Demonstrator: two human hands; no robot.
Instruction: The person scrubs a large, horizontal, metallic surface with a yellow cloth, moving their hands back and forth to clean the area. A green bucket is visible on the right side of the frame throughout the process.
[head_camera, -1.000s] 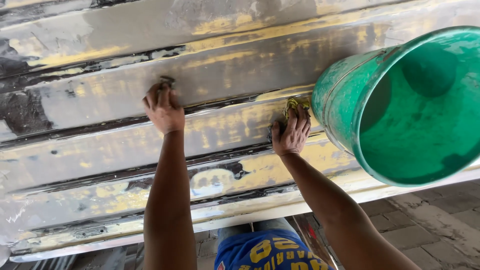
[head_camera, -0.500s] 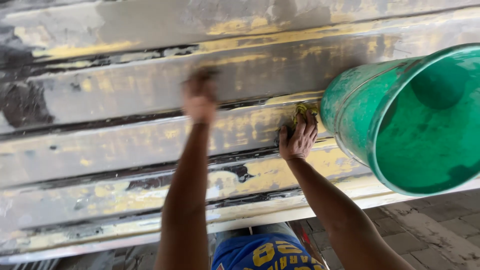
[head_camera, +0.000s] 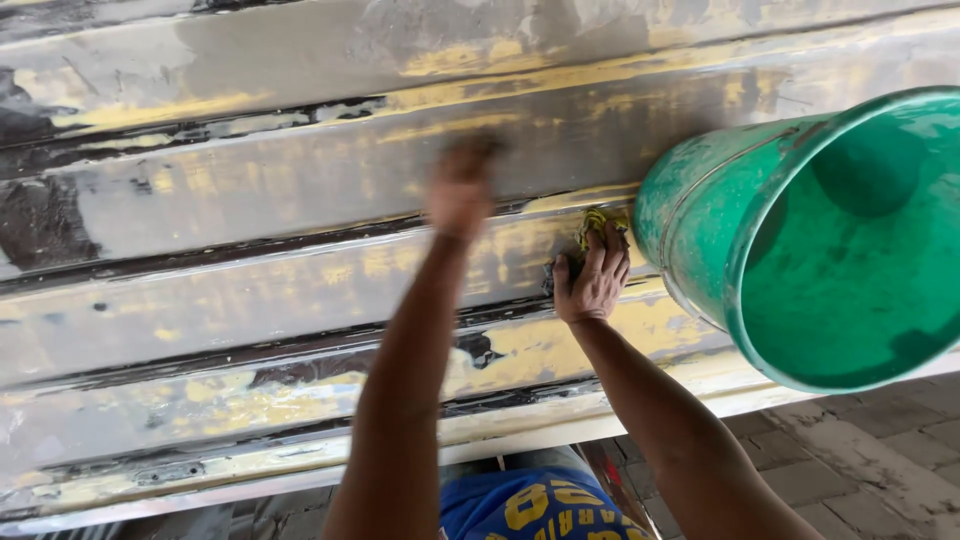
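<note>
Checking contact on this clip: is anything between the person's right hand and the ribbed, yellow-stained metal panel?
Yes. A crumpled yellow and dark cloth sits under the right hand, pressed against the ribbed metal panel. The green plastic bucket stands beside it.

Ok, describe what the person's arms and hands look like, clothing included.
Both arms are bare to the frame's lower edge, with no sleeves, gloves, watch or rings visible. The left hand is motion-blurred, so its details are unclear. The right hand shows grime on its fingers. Blue fabric with yellow print shows below.

Ribbed metal panel (head_camera: 250, 290): worn, patchy yellow-grey paint, wet sheen; bucket (head_camera: 830, 240): green plastic, scuffed; rag (head_camera: 592, 222): yellow cloth
</note>
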